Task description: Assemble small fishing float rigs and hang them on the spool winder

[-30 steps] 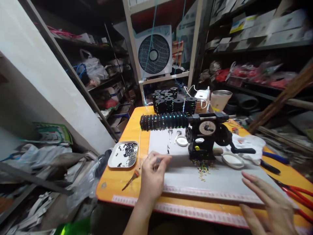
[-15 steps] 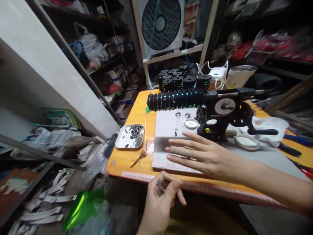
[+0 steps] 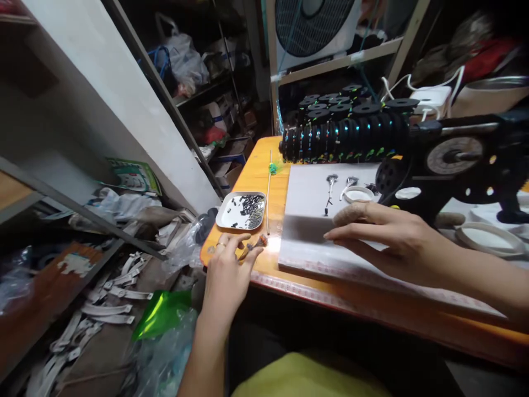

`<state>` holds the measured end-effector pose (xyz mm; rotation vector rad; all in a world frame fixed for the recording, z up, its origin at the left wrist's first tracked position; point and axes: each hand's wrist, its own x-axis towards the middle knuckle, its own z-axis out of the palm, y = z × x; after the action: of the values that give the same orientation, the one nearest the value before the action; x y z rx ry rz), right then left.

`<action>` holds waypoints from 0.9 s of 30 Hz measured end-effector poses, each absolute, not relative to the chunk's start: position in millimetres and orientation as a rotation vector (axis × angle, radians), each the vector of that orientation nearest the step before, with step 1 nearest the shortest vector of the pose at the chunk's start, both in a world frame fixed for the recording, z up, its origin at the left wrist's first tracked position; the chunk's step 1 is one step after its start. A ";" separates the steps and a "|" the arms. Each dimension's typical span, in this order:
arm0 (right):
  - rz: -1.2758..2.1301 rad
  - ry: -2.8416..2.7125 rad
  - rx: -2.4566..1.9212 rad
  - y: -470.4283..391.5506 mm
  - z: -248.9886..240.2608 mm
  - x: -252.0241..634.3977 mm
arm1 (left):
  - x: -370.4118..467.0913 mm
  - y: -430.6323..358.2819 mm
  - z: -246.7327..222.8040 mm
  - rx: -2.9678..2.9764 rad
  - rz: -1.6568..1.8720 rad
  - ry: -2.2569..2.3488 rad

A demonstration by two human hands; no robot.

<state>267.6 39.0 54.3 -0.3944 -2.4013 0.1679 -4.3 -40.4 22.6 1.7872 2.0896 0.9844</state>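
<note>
My left hand (image 3: 229, 264) is at the table's front left corner, thumb and fingers bent around a small dark grey bundle (image 3: 249, 247). Touching or just behind it lies an orange-tipped bundle (image 3: 262, 240) with a thin stem; the fingers partly cover both. A white tray (image 3: 221, 220) of small black pieces stands just beyond this hand. My right hand (image 3: 380, 231) hovers over the white board (image 3: 301, 220), fingers loosely bent and apart from the thumb side, a beige wrap on one finger. Near its fingertips are a tiny black piece (image 3: 326, 212) and two dark-headed wire bundles (image 3: 332, 180).
A black winding machine (image 3: 450, 160) carries a row of black spools (image 3: 347, 138) above the board. More spools (image 3: 330, 107) stand behind. A thin white rod (image 3: 268, 193) lies beside the tray. White rings (image 3: 359, 194) sit by the machine. A fan (image 3: 314, 27) stands at the back.
My left hand has moved forward and left onto the table, beside the orange-tipped bundle. My right hand's spread fingers have drawn in and bent. The view has turned left and down.
</note>
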 end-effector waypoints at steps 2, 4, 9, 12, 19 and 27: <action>0.182 -2.409 -0.414 41.2 53.1 263.7 | -13.4 -25.8 25.9 1.821 0.871 2.106; 0.201 -2.413 -0.445 42.3 52.4 260.2 | -14.5 -18.6 28.8 1.830 0.824 2.083; 0.363 -2.330 -0.468 36.9 53.9 253.4 | 17.5 -34.2 30.1 1.707 0.913 1.901; 0.547 -2.204 -0.436 32.8 59.4 251.4 | 54.4 -43.2 24.9 1.219 1.328 1.477; 0.666 -2.087 -0.564 29.7 69.4 255.6 | 115.9 -33.4 18.8 0.922 1.505 1.254; 0.695 -2.041 -0.599 29.4 69.0 255.5 | 125.4 -34.7 18.6 0.868 1.608 1.303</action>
<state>255.5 29.4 69.0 -0.5994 -2.0415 0.6952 125.4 -34.7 18.6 0.8683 1.3026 1.6085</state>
